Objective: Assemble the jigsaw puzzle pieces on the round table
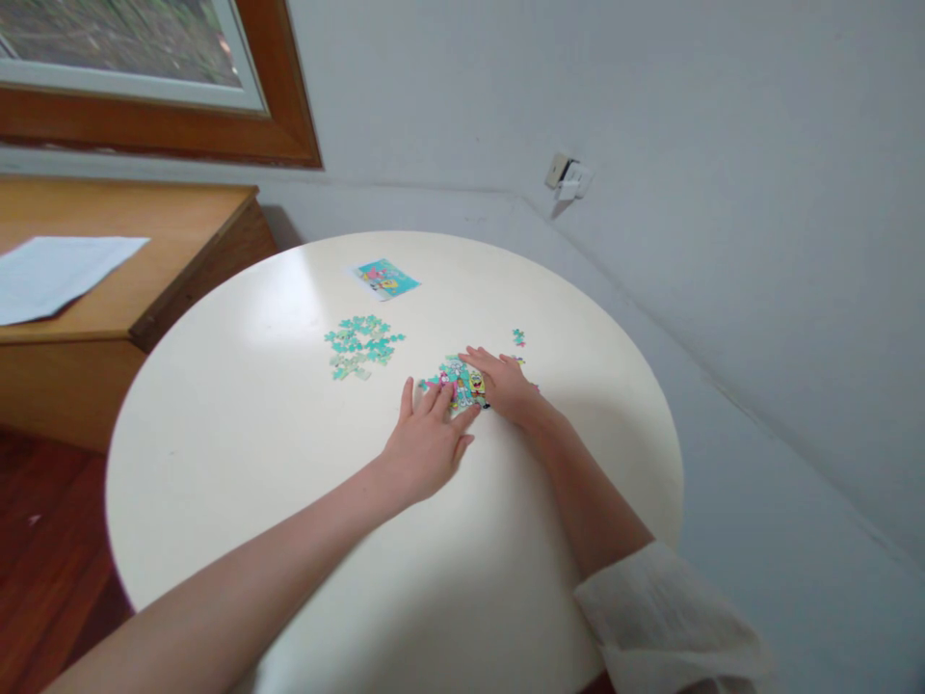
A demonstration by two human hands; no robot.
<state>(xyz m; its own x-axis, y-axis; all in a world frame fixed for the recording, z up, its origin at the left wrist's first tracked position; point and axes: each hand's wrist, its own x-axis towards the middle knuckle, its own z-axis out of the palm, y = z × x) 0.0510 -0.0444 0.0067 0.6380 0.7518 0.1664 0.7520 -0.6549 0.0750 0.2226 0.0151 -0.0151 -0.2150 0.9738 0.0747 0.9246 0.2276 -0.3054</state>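
A partly joined jigsaw puzzle with cartoon figures lies flat on the round white table. My left hand rests on its lower left part, fingers spread. My right hand lies over its right side with the fingers stretched out, hiding part of it. A small cluster of puzzle pieces sits just beyond my right hand, and a few more peek out beside that hand. To the left, a loose pile of teal and pale green puzzle pieces is spread out. Behind the pile lies a picture card.
A wooden bench with a white sheet of paper on it stands at the left, under a wood-framed window. The white wall runs close along the table's right side, with a socket and plug on it.
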